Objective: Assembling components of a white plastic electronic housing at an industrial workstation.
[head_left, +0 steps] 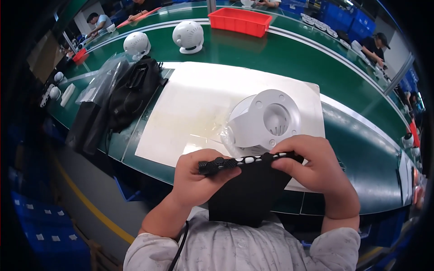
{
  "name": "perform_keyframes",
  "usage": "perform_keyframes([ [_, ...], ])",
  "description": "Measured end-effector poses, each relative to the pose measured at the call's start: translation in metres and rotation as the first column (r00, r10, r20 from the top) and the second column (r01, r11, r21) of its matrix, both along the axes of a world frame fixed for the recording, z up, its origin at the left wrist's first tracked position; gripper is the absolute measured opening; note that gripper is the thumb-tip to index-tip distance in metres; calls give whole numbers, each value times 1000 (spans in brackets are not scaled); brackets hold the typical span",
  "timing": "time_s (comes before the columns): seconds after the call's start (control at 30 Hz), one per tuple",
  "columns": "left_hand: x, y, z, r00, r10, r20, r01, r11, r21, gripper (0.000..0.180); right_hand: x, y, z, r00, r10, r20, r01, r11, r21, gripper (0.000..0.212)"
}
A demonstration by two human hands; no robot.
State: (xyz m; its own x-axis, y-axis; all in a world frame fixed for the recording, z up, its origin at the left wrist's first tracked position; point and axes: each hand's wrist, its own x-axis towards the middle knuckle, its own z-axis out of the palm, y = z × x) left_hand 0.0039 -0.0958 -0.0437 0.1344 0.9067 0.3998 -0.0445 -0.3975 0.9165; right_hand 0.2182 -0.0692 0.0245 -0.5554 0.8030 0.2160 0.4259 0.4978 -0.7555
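My left hand (195, 179) and right hand (316, 166) are apart, each clamped on one end of the black panel's (248, 194) knobbly, white-spotted top edge. The panel hangs between them, toward my shirt (239, 246) at 6 o'clock, in front of the table's near edge. If either pinch slackened, I think it would swing down on one side, and with both gone it could drop past the table (361, 149). Just ahead, toward 12 o'clock, sits the white unit (248, 126) on the white board (181, 104); a careless push of my knuckles that way could nudge it, and the clear plastic (221, 133) beside it might slide or catch. The black cable (183, 246) at 7 o'clock could snag my left sleeve (153, 250) if I swung that arm wide.
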Motion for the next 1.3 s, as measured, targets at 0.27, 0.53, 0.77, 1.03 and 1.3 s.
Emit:
perform_keyframes([
  [0.27,8,-2,6,992,67,-104,-43,975,220,18,-2,3,-1,995,101,-7,-91,925,369,19],
  [0.53,7,-7,5,986,77,-145,-67,995,71,18,-7,4,-16,980,188,-63,-90,707,701,31],
  [0.77,9,-7,8,973,126,-192,-130,992,-5,13,-13,-6,-24,956,281,78,-209,475,855,31],
  [1.03,15,-3,10,930,83,-359,29,955,295,34,-19,-10,-22,925,272,-265,-143,896,421,39],
  [1.3,16,0,5,937,40,-347,71,951,302,40,-24,-10,-29,853,413,-320,-209,831,515,38],
])
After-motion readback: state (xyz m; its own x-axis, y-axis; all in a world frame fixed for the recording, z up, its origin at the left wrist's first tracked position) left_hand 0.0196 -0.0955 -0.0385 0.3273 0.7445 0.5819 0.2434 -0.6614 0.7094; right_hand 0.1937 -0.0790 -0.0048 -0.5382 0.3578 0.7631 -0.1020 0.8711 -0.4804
